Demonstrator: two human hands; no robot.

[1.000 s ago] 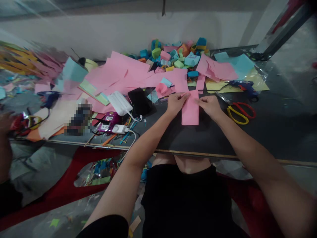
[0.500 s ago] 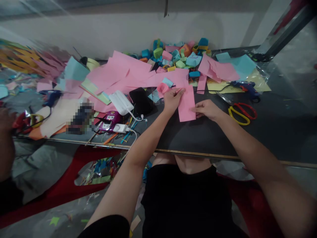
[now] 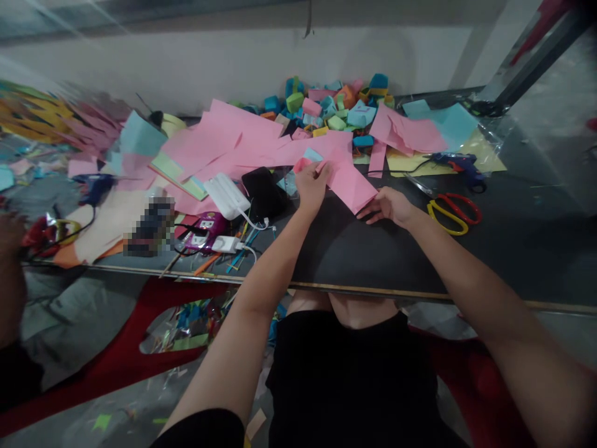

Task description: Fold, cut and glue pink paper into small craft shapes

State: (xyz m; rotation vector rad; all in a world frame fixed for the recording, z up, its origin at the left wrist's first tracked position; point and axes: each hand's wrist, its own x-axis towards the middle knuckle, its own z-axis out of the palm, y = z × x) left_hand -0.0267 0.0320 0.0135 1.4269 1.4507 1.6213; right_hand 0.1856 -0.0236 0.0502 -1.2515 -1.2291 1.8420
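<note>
Pink paper, a folded-looking piece [image 3: 352,186], slants between the person's two hands above the dark tabletop [image 3: 373,261]. At its upper-left end the left hand [image 3: 313,186] has thumb and fingers pressed together on the paper. The right hand [image 3: 390,206] is at the lower-right end, thumb by the edge and the other fingers loosely spread under the corner; whether they pinch it or only prop it cannot be told. Contact at opposite ends probably keeps the piece steady and its slant under control.

Both arms reach forward with elbows wide, the forearms converging on the paper and leaving its middle uncovered.

Just beyond the left fingers lie a curled pink scrap and a small blue piece [image 3: 312,154]. Right of the right fingers, scissors [image 3: 436,196] lie handles toward the person, perhaps for an easy pick-up, with a blue glue gun [image 3: 459,167] past them. Farther out, ahead of both hands, colourful small paper shapes [image 3: 336,112] are heaped against the wall, likely to leave working room. Left of the left fingers are a black object [image 3: 265,193], a white device [image 3: 226,194] and large pink sheets [image 3: 224,134].
</note>
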